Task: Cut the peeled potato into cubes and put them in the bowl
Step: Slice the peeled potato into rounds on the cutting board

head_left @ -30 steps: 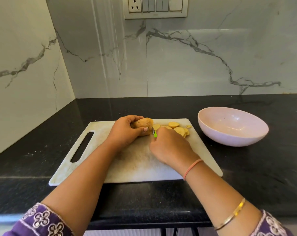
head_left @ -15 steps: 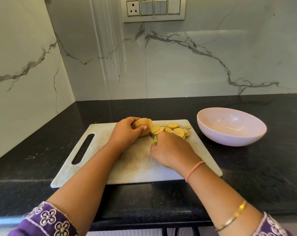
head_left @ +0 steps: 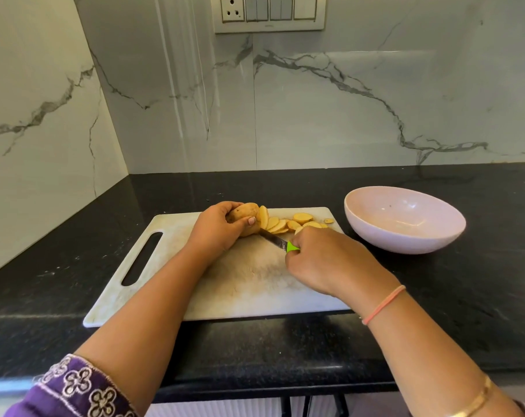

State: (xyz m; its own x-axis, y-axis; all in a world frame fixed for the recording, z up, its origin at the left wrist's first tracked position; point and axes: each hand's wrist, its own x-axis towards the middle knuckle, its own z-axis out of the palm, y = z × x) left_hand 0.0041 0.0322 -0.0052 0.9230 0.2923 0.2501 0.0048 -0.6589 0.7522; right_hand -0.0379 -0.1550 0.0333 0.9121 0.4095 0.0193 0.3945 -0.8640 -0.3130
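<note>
The left hand (head_left: 216, 233) curled round the potato (head_left: 245, 218), its thumb right beside the blade of the knife (head_left: 274, 240) gripped in the right hand (head_left: 324, 260). Slices (head_left: 285, 225) lay just beyond that hand. One slip, I feared, would nick the thumb.

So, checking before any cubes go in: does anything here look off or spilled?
Nothing spilled. The potato in the left hand seems to have brownish skin on it, and the slices on the cutting board are rounds, not cubes. The bowl holds none, only a dark speck.
</note>
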